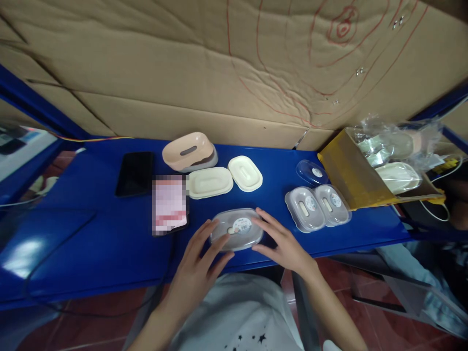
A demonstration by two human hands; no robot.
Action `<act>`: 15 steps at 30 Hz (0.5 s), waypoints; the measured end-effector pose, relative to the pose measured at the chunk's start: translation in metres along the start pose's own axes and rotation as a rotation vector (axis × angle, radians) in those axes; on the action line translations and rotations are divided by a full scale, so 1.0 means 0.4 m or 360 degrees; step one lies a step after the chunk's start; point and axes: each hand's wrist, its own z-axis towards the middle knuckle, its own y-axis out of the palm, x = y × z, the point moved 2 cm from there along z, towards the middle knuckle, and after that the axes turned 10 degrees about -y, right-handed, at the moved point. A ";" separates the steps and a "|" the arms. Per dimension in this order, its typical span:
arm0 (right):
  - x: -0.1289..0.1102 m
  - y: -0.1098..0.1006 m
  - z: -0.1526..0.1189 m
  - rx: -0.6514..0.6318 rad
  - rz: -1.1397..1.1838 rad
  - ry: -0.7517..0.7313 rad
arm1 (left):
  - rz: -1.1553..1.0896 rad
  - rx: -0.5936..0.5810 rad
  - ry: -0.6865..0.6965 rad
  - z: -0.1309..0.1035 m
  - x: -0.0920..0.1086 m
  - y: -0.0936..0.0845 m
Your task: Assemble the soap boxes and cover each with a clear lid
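Observation:
A grey soap dish [221, 242] under a clear lid lies near the table's front edge, a round sticker with a barcode on its top. My left hand [204, 253] holds its left end, with one finger stretched across the lid near the sticker. At the opposite end, my right hand [280, 239] grips the rim between thumb and fingers. Two lidded grey soap dishes [305, 209] stand side by side to the right, stickers on their lids. Behind them rests a loose clear lid [309, 171], also stickered. Two cream trays [211, 182] lie beyond my hands.
A peach soap dish tray [188, 152] sits on a grey one at the back. To the left are a black tablet [134, 173] and a phone with a blurred screen [170, 204]. A cardboard box [347, 170] holds bagged dishes at right. Another person's sleeve [413, 273] shows there.

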 end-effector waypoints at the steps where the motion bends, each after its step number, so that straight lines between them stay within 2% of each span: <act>1: 0.003 -0.001 0.001 0.0016 -0.0030 -0.0023 | 0.0004 -0.0007 -0.0011 -0.001 0.000 0.002; 7: 0.020 0.001 0.002 0.0062 -0.0308 -0.0247 | 0.0042 -0.0050 0.0047 -0.010 0.002 0.013; 11: 0.023 0.004 -0.003 0.0091 -0.0281 -0.0225 | 0.0024 -0.0093 0.0073 -0.008 0.003 0.019; 15: 0.010 0.009 -0.006 0.0076 -0.0351 -0.0223 | -0.0060 -0.0074 0.0000 -0.005 -0.004 0.020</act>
